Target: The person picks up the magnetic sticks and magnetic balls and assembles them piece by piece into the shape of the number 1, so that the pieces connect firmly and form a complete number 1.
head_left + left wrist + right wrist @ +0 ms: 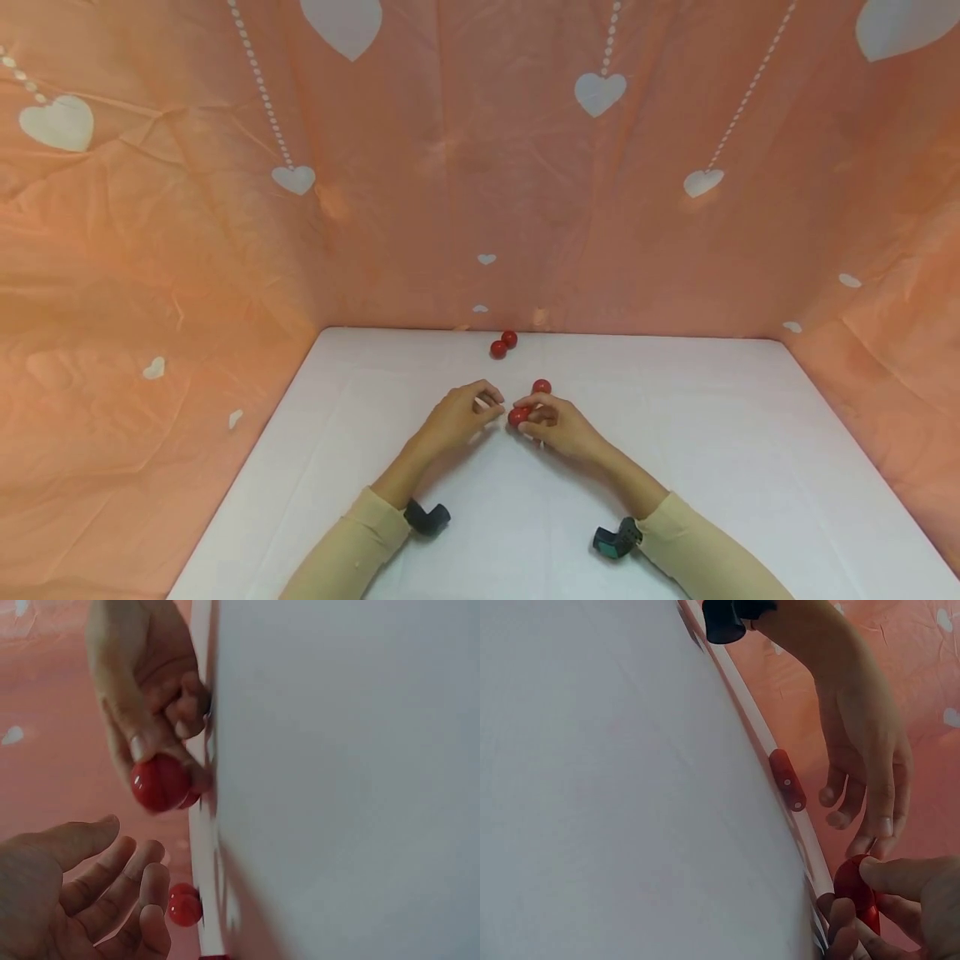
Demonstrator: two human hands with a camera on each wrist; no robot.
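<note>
My right hand (562, 427) pinches a glossy red ball (517, 417) between thumb and fingers, low over the white table. The left wrist view shows a thin dark seam round this red ball (160, 782). A second red ball (542, 386) sits just beyond the right fingers. My left hand (459, 418) hovers left of the held ball, its fingers loosely bent and nothing in them. In the right wrist view the left fingertips (864, 841) come right up to the ball's upper edge.
Two more red balls (498, 349) sit close together near the back edge of the white table (675, 417). An orange cloth (525, 208) with white hearts hangs behind and along both sides. Each wrist wears a dark camera mount (427, 518).
</note>
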